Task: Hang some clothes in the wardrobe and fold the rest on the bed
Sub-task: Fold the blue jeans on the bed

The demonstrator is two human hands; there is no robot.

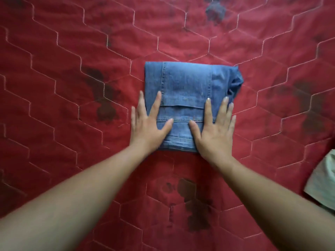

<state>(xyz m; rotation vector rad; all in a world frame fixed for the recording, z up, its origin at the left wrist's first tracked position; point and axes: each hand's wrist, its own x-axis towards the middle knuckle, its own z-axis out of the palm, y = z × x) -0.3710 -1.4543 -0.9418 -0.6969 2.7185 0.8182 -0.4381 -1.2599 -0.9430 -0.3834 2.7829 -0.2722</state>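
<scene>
A pair of blue jeans lies folded into a compact square in the middle of the red quilted bed cover. My left hand rests flat on the jeans' near left corner, fingers straight and spread, partly over the edge onto the cover. My right hand presses flat on the near right corner, fingers straight and pointing away from me. Neither hand grips the cloth. The jeans' right side bulges with bunched folds.
A pale greenish-white garment lies at the right edge of the bed, partly cut off by the frame. The red cover carries dark printed patches and white hexagon stitching and fills the whole view.
</scene>
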